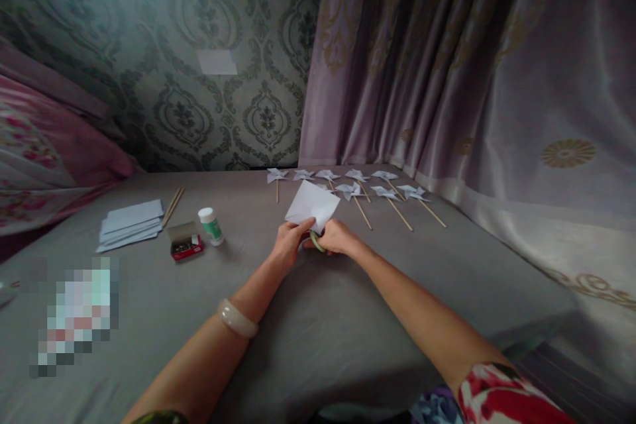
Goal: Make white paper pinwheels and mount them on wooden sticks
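My left hand (289, 240) pinches the lower edge of a white paper sheet (312, 205) and holds it up above the grey bed sheet (308, 318). My right hand (336, 237) is closed round the green handle of scissors (316, 242), right beside the paper's bottom edge. The scissor blades are hidden behind the hands and paper. A pale bangle (237, 318) sits on my left wrist.
Several finished paper pinwheels (355, 189) on wooden sticks lie in a row by the curtain (472, 79). To the left are a stack of white paper (130, 224), spare sticks (172, 205), a small red box (185, 242) and a white glue bottle (211, 225).
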The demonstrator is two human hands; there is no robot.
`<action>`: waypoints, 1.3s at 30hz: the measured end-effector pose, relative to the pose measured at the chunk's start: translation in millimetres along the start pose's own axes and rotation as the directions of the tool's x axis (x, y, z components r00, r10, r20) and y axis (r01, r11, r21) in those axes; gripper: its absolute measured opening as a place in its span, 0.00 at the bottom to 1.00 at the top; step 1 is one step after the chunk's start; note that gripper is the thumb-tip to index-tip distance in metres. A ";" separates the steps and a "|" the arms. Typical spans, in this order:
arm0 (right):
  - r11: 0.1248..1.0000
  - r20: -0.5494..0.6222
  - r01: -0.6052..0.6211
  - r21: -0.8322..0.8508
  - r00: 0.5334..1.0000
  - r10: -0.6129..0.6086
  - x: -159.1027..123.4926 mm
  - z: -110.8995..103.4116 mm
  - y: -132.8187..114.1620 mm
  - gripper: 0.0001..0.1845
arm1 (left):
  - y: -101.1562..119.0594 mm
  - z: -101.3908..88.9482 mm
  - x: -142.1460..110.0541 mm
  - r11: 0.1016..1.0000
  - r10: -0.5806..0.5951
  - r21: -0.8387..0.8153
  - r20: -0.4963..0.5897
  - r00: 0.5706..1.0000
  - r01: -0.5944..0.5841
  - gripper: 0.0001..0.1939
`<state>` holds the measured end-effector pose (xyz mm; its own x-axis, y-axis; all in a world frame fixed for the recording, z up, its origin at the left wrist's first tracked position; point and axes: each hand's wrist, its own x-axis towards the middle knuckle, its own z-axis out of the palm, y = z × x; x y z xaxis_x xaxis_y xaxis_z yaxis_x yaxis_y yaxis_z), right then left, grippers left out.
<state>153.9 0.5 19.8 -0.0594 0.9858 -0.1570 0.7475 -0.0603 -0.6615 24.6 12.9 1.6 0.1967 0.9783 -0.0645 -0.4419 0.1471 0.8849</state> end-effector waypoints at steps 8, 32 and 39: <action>0.956 0.239 -0.084 0.282 0.971 0.015 13.1 9.1 -2.4 0.20 | 1.8 -10.5 2.4 0.995 0.050 0.093 -0.043 0.998 -0.046 0.17; 0.891 0.374 -0.068 0.449 0.920 -0.119 26.4 14.6 4.8 0.19 | -0.2 -18.6 5.2 0.992 0.089 0.103 -0.158 0.984 -0.073 0.16; 0.904 0.384 -0.112 0.414 0.921 -0.061 23.5 13.3 -0.7 0.19 | -0.6 -22.3 6.2 0.995 0.061 0.090 -0.176 0.983 -0.045 0.16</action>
<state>143.2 21.6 6.9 -0.3543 0.8520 -0.3855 0.4085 -0.2299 -0.8833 6.6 22.0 -9.6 0.0125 0.9958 -0.0908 -0.3694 0.0890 0.9250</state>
